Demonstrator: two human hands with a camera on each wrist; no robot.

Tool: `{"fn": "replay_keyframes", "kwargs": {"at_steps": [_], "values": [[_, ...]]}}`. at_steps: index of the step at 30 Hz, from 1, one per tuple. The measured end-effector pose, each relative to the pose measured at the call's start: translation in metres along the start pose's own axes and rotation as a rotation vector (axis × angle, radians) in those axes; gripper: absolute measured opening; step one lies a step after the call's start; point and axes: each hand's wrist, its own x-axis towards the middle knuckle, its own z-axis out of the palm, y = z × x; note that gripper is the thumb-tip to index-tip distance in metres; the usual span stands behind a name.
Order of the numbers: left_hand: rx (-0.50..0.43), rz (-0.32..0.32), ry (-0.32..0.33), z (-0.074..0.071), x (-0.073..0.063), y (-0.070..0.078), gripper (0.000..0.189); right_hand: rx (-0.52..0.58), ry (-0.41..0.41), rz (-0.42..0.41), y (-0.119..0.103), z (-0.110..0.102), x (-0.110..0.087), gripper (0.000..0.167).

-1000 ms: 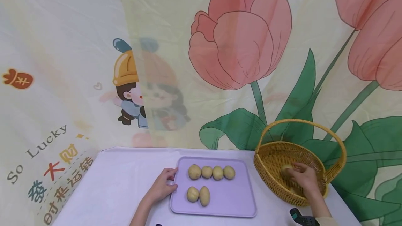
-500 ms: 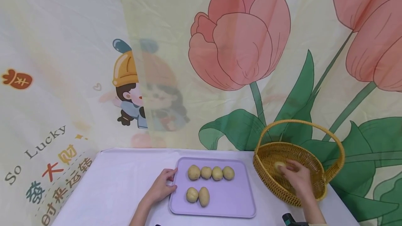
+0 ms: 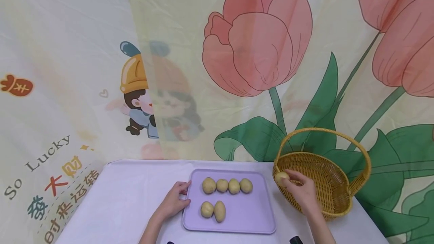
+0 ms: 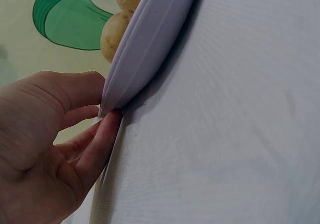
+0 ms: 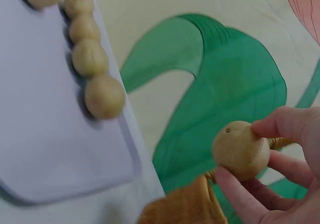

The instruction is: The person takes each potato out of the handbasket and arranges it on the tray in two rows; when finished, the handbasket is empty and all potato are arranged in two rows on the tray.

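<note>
My right hand [image 3: 303, 193] pinches a small round potato [image 5: 241, 150] between thumb and fingertips. In the head view this potato overlaps the left rim of a wicker basket [image 3: 330, 178]. A lilac tray [image 3: 249, 215] lies on the table left of the basket. Several potatoes [image 3: 234, 186] form a back row on it, with two more, one round [image 3: 207, 209] and one oval [image 3: 220, 211], in front. At the tray's left edge, my left hand [image 3: 174, 200] holds the rim; the left wrist view shows the thumb by the rim and a fingertip low against the outer wall.
The basket's tall arched handle [image 3: 325, 130] rises above its opening. A white cloth [image 3: 135, 183] covers the table. Behind it hangs a curtain [image 3: 183, 10] printed with tulips and cartoon figures.
My right hand has lifted the potato from inside the basket and carried it left to the basket's left rim. My left hand has stayed at the tray's edge.
</note>
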Motion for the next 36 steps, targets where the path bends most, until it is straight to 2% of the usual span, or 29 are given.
{"fn": "replay_keyframes", "kwargs": {"at_steps": [6, 14, 23, 28, 33, 36], "values": [[-0.009, -0.007, -0.004, 0.0, 0.001, 0.0, 0.063, 0.125, -0.018, -0.043, 0.001, 0.029, -0.01, 0.04], [0.003, 0.001, -0.006, 0.002, -0.001, -0.004, 0.063, 0.187, -0.078, -0.01, 0.017, 0.069, -0.024, 0.037], [-0.008, -0.003, -0.011, 0.004, -0.002, -0.004, 0.064, 0.122, -0.126, -0.042, 0.037, 0.1, -0.039, 0.032], [-0.001, -0.003, -0.017, 0.003, -0.002, -0.002, 0.064, 0.114, -0.157, -0.029, 0.044, 0.11, -0.047, 0.034], [-0.001, -0.012, 0.009, 0.0, -0.003, 0.0, 0.063, 0.071, -0.181, -0.081, 0.046, 0.119, -0.046, 0.035], [-0.007, -0.002, 0.002, 0.0, -0.001, 0.0, 0.063, 0.044, -0.167, -0.102, 0.046, 0.12, -0.045, 0.034]]}}
